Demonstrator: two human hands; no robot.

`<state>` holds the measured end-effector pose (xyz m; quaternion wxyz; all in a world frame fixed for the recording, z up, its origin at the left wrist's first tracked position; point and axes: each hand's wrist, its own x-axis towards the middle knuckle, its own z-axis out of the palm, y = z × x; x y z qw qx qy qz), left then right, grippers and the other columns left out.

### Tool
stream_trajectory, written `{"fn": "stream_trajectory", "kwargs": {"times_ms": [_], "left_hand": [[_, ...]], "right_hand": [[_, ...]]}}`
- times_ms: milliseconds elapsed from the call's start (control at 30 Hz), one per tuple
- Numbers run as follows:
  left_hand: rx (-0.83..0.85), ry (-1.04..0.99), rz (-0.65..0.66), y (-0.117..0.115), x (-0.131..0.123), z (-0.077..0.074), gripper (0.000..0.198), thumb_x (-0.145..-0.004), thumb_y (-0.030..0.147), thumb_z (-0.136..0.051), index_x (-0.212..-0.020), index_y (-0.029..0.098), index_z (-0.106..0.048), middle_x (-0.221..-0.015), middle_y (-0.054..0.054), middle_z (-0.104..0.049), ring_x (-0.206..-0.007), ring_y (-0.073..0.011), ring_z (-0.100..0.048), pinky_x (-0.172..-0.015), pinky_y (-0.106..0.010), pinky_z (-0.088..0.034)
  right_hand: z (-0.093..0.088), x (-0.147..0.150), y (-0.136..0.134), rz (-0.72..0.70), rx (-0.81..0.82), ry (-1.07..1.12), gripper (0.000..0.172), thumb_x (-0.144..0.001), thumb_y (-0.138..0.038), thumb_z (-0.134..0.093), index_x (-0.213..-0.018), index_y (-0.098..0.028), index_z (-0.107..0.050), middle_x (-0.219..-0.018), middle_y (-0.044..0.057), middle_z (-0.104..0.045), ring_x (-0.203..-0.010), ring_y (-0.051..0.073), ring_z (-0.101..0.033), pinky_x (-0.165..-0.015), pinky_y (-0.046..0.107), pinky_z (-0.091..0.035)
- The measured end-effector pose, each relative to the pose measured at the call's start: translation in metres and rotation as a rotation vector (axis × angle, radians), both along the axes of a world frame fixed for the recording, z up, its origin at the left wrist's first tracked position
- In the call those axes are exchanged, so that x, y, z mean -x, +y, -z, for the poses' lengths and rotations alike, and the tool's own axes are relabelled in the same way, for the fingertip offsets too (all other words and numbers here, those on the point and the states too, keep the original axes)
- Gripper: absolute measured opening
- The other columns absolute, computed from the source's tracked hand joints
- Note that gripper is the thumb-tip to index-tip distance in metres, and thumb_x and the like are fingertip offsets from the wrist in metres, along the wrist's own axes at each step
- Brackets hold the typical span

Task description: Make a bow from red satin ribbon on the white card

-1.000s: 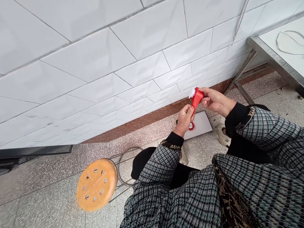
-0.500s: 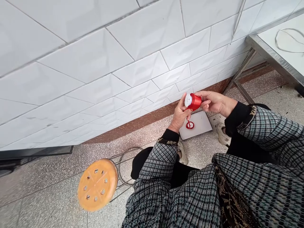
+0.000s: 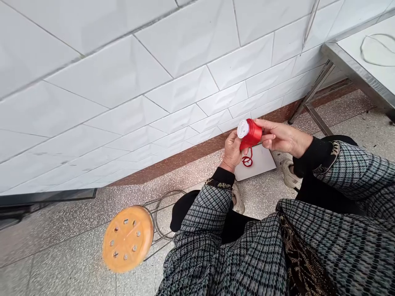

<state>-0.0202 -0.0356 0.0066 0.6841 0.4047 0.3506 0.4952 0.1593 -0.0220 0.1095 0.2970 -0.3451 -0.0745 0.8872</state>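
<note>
A red spool of thread (image 3: 251, 135) with a white end cap is held up in front of the white tiled wall. My right hand (image 3: 282, 137) grips its right side. My left hand (image 3: 233, 151) supports it from below on the left, fingers curled against it. A loose loop of red thread (image 3: 247, 160) hangs under the spool. Both arms wear grey checked sleeves with black cuffs.
A white board (image 3: 262, 162) lies on the floor by the wall under the hands. An orange round stool (image 3: 127, 239) with a wire frame stands at lower left. A metal table (image 3: 364, 61) fills the upper right. My shoes (image 3: 288, 172) rest on the speckled floor.
The spool has been turned from upright to lying sideways with its white end toward the left. The thread loop under it has come loose and hangs longer.
</note>
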Motion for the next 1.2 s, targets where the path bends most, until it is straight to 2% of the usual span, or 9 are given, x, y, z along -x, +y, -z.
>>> {"fn": "stream_trajectory", "kwargs": {"times_ms": [133, 267, 433, 533, 600, 667, 800, 933, 1200], "left_hand": [[0.058, 0.088, 0.038, -0.003, -0.015, 0.001, 0.041, -0.07, 0.048, -0.088, -0.072, 0.017, -0.06, -0.048, 0.005, -0.052, -0.035, -0.0073, -0.046, -0.036, -0.021, -0.034], [0.184, 0.075, -0.162, 0.005, -0.005, -0.004, 0.028, -0.074, 0.04, -0.079, -0.088, 0.019, -0.067, -0.058, 0.006, -0.059, -0.033, -0.0016, -0.033, -0.035, -0.019, -0.022], [0.086, 0.601, 0.193, 0.017, 0.023, -0.018, 0.038, -0.075, 0.021, -0.068, -0.112, 0.018, -0.078, -0.084, -0.003, -0.076, -0.041, -0.0063, -0.044, -0.045, -0.026, -0.038], [-0.184, 0.593, 0.184, 0.017, 0.021, -0.02, 0.043, -0.07, 0.019, -0.07, -0.112, 0.021, -0.079, -0.114, -0.007, -0.078, -0.078, -0.0168, -0.067, -0.079, -0.033, -0.055], [-0.276, 0.419, 0.197, 0.012, 0.01, -0.017, 0.046, -0.069, 0.028, -0.077, -0.115, 0.022, -0.078, -0.128, -0.007, -0.075, -0.117, -0.0268, -0.066, -0.105, -0.041, -0.05], [-0.241, 0.218, 0.166, 0.005, -0.005, -0.014, 0.046, -0.082, 0.043, -0.072, -0.122, 0.022, -0.075, -0.132, -0.009, -0.073, -0.13, -0.0287, -0.061, -0.114, -0.045, -0.044], [-0.157, 0.162, -0.022, -0.009, -0.031, -0.011, 0.047, -0.083, 0.059, -0.075, -0.108, 0.02, -0.075, -0.11, -0.01, -0.077, -0.106, -0.0236, -0.068, -0.103, -0.041, -0.049], [-0.094, 0.109, -0.135, -0.011, -0.039, -0.012, 0.038, -0.082, 0.055, -0.079, -0.082, 0.018, -0.072, -0.082, -0.004, -0.072, -0.081, -0.0162, -0.064, -0.088, -0.036, -0.051], [-0.036, -0.086, -0.251, -0.011, -0.037, -0.02, 0.034, -0.078, 0.044, -0.084, -0.081, 0.02, -0.06, -0.081, 0.0, -0.067, -0.078, -0.0131, -0.063, -0.083, -0.033, -0.052]], "right_hand": [[-0.011, 0.006, -0.003, 0.102, -0.01, -0.078, 0.012, -0.106, -0.016, -0.052, -0.097, -0.016, -0.06, -0.055, -0.008, -0.047, -0.033, 0.0, -0.027, -0.031, 0.008, -0.035], [-0.018, -0.005, 0.008, 0.202, -0.054, -0.157, 0.006, -0.105, -0.017, -0.057, -0.1, -0.017, -0.061, -0.058, -0.008, -0.049, -0.035, 0.0, -0.026, -0.034, 0.009, -0.035], [-0.016, -0.012, 0.011, 0.266, -0.236, -0.282, 0.009, -0.101, -0.02, -0.066, -0.093, -0.015, -0.063, -0.057, -0.008, -0.05, -0.037, 0.001, -0.026, -0.035, 0.012, -0.03], [-0.012, -0.004, 0.007, 0.186, -0.311, -0.349, 0.021, -0.1, -0.025, -0.069, -0.082, -0.015, -0.062, -0.048, -0.009, -0.041, -0.037, 0.002, -0.028, -0.037, 0.015, -0.03], [-0.008, 0.001, 0.005, 0.172, -0.357, -0.41, 0.03, -0.1, -0.027, -0.069, -0.074, -0.016, -0.058, -0.043, -0.009, -0.037, -0.036, 0.004, -0.03, -0.037, 0.016, -0.031], [-0.005, 0.006, 0.005, 0.192, -0.4, -0.477, 0.037, -0.099, -0.028, -0.069, -0.067, -0.018, -0.054, -0.04, -0.009, -0.036, -0.035, 0.005, -0.033, -0.038, 0.017, -0.032], [-0.002, 0.015, 0.004, 0.219, -0.459, -0.584, 0.04, -0.096, -0.027, -0.072, -0.063, -0.019, -0.052, -0.036, -0.008, -0.038, -0.032, 0.006, -0.036, -0.036, 0.018, -0.034], [-0.005, 0.025, 0.001, 0.251, -0.515, -0.659, 0.039, -0.095, -0.016, -0.068, -0.059, -0.018, -0.052, -0.036, -0.007, -0.042, -0.03, 0.005, -0.036, -0.033, 0.016, -0.029], [0.001, 0.031, 0.007, 0.274, -0.52, -0.65, 0.033, -0.092, -0.015, -0.069, -0.062, -0.018, -0.056, -0.04, -0.006, -0.046, -0.032, 0.004, -0.034, -0.033, 0.016, -0.033]]}}
